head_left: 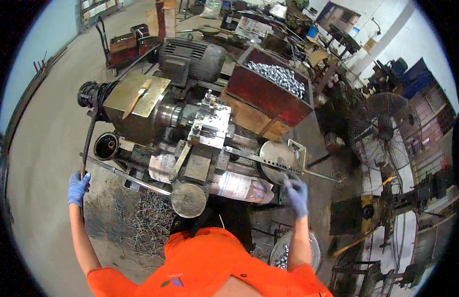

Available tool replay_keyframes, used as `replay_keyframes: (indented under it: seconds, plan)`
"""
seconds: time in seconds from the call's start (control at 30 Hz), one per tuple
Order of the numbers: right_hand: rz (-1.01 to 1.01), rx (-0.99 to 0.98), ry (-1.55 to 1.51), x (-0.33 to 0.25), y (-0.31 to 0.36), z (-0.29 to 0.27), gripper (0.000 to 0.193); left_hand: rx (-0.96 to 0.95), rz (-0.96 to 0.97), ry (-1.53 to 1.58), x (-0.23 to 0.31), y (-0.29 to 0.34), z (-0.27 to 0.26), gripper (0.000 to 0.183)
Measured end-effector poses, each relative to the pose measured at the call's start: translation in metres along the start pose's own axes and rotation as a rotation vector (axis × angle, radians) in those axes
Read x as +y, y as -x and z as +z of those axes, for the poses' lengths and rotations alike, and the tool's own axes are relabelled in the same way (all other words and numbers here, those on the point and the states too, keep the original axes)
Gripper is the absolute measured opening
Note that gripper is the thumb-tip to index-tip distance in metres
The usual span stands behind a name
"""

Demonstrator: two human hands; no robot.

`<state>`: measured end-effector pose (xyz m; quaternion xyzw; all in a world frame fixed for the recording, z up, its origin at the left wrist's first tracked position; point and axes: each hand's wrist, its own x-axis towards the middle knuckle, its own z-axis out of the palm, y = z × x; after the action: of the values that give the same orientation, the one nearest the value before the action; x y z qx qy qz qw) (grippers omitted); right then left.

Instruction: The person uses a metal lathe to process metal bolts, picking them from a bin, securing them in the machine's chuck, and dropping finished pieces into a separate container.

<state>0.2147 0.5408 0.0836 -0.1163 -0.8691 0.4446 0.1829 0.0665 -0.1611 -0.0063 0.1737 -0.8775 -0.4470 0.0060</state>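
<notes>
In a blue glove, my left hand [79, 189] is wrapped round a long dark lever [90, 136] that slopes down from the left end of a small lathe [140, 116]. My right hand [295, 195], gloved too, is smeared by motion near the right end of a flat bar with a row of holes [261, 159]. Behind that bar stands a round metal disc [279, 161]. Whether the right fingers hold or touch anything cannot be made out. At the lathe's middle sits a shiny tool block [209, 123] beside the chuck [169, 115]; a wooden-handled brush [135, 101] lies on the headstock cover.
Behind the lathe, a dark red bin [269, 101] holds many small metal parts. Metal shavings [147, 218] litter the floor below. A round basket [308, 247] with more parts is by my right arm. A large fan [385, 128] stands at right, a hand cart [123, 44] far left.
</notes>
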Motion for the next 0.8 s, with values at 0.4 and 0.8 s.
replay_keyframes:
  seconds: [0.4, 0.8]
  plan:
    - [-0.709, -0.667, 0.861, -0.192, -0.159, 0.249, 0.059, 0.150, -0.046, -0.791, 0.012, 0.108, -0.025, 0.042]
    - [-0.073, -0.571, 0.301, -0.194, -0.187, 0.285, 0.068, 0.264, -0.049, -0.752, -0.013, 0.119, -0.019, 0.041]
